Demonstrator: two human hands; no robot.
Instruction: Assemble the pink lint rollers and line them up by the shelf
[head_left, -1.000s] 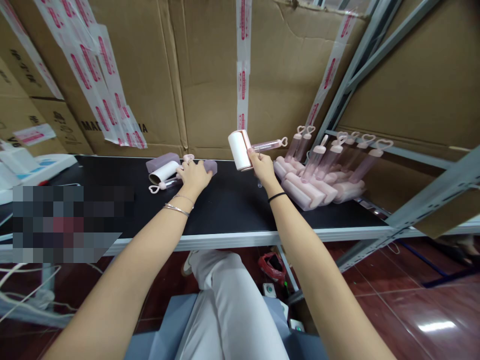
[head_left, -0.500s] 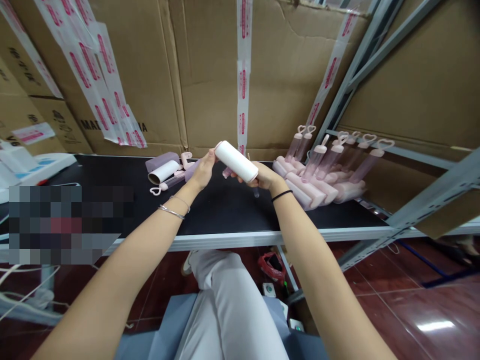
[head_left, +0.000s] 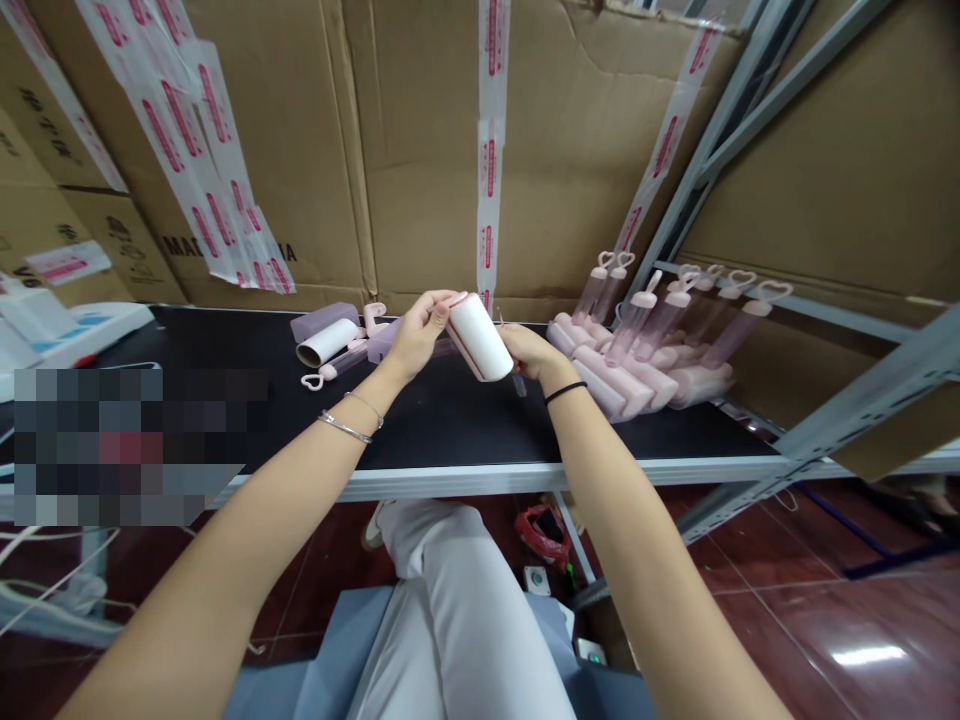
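Observation:
A white lint roller (head_left: 481, 338) with pink trim is raised over the black table, tilted with its right end lower. My left hand (head_left: 421, 332) pinches its upper left end between thumb and fingers. At the lower right end, my right hand (head_left: 531, 350) is closed round the roller, its fingertips partly hidden behind the roll. A small clear piece hangs under my right hand; its kind I cannot make out. Close by my left hand lie a bare white roll (head_left: 328, 343) with a cardboard core, a heart-ended handle (head_left: 313, 380) and a lilac cover (head_left: 324, 321).
Several pink lint rollers (head_left: 637, 375) are heaped at the right, some with heart-shaped handles upright. Large cardboard (head_left: 420, 150) stands behind the black table (head_left: 450, 430). A metal rack post (head_left: 885, 390) rises at the right. White equipment (head_left: 97, 335) sits far left.
The white roller has turned in my hands, and a red-pink line along its side now shows. My left hand has shifted slightly right, its thumb now on the roller's end.

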